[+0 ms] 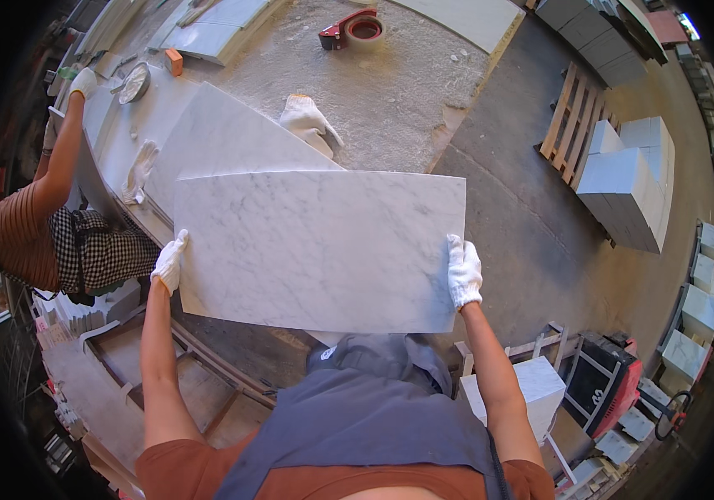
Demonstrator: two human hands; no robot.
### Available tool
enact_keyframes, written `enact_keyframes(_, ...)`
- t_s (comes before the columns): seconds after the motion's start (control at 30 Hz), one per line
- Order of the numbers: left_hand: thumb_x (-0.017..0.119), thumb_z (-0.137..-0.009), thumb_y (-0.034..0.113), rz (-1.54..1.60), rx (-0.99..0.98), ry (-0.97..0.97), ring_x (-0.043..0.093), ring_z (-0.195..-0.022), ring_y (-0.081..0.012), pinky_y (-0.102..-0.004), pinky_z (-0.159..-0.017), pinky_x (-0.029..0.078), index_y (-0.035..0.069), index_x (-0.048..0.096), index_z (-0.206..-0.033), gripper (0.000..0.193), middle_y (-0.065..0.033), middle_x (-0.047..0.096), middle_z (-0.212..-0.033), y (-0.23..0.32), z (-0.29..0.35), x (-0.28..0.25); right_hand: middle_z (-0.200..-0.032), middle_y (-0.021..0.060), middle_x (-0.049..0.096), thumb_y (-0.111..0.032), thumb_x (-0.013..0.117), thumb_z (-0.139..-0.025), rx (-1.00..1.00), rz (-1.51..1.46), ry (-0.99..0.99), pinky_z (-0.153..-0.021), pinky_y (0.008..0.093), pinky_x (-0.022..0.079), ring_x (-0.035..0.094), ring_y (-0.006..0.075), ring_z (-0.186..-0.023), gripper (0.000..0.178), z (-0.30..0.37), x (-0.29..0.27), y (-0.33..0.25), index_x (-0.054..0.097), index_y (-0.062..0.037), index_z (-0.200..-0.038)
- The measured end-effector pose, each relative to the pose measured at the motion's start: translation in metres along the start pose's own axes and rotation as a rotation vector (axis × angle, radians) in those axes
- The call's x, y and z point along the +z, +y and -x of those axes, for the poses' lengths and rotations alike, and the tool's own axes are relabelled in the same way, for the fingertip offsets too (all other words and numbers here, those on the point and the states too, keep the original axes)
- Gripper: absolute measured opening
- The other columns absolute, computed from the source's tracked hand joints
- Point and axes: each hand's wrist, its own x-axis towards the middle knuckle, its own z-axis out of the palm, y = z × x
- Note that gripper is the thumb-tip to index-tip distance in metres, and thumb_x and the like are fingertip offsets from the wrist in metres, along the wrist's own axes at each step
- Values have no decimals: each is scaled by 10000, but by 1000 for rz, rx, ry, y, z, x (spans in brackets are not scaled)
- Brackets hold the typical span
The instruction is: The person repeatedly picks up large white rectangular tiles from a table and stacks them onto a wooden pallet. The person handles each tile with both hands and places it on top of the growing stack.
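The person held a white marble slab (321, 250) with grey veining, flat and roughly level, in front of the torso. The left hand (170, 261), in a white glove, gripped the slab's left short edge, fingers closed around the rim. The right hand (463, 272), also gloved, gripped the right short edge in the same manner. Both hands sat near the midpoint of their edges, so the load appeared evenly shared.

Beyond the hands, a second marble slab (223, 142) lay on the dusty worktable (390, 92), its near part hidden under the held slab. A loose white glove (311, 123) lay just beyond that slab, closer to the right hand. A tape dispenser (351, 30) sat well beyond it at the table's far side.

Beyond the left hand, a co-worker in a striped top reached a gloved hand (83, 82) toward the table's far corner, next to a round metal dish (134, 82). Off to the right of the right hand, stacked stone blocks (628, 179) rested on a wooden pallet (569, 117).

Handling guidance, as judged from this position: the slab was best kept level with symmetrical grips, fingers kept clear of the underside when nearing the slab beneath, and the held slab's corners kept away from the co-worker's arm.
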Motion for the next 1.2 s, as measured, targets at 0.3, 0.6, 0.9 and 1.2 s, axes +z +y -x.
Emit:
enact_keyframes(0.3,621,-963,605,278,111,-12,573,-1089,-207,-386,-989,464,-38,577,-1316,734,-96,631,-1236,-19,56,-13,-1375,275,584,-622,738,-842,113,-182,-292,-1044,406,458,580,344,-1255,980,-19,-34,-51,429,93,-1436)
enact_keyframes(0.6,601,-1010,505,432,253,-10,618,-1084,-233,-397,-986,506,-3,594,-1306,587,-97,654,-1245,7,168,18,-1414,281,559,-734,733,-765,122,-276,-241,-1071,416,453,548,378,-1326,1070,24,-86,19,454,61,-1423)
enact_keyframes(0.9,460,-1081,328,-676,986,373,526,-1287,-280,-346,-1119,375,3,534,-1441,491,-160,587,-1405,85,290,149,-1399,272,577,-638,779,-779,159,-588,-47,-1091,402,438,558,377,-1311,998,66,-202,201,466,59,-1422)
enact_keyframes(1.2,661,-990,449,-137,749,-258,586,-1154,-250,-394,-1014,476,-35,431,-1451,707,-145,572,-1351,184,406,410,-1432,280,546,-677,802,-740,315,-795,324,-1113,428,422,532,379,-1340,1089,129,-330,438,437,62,-1452)
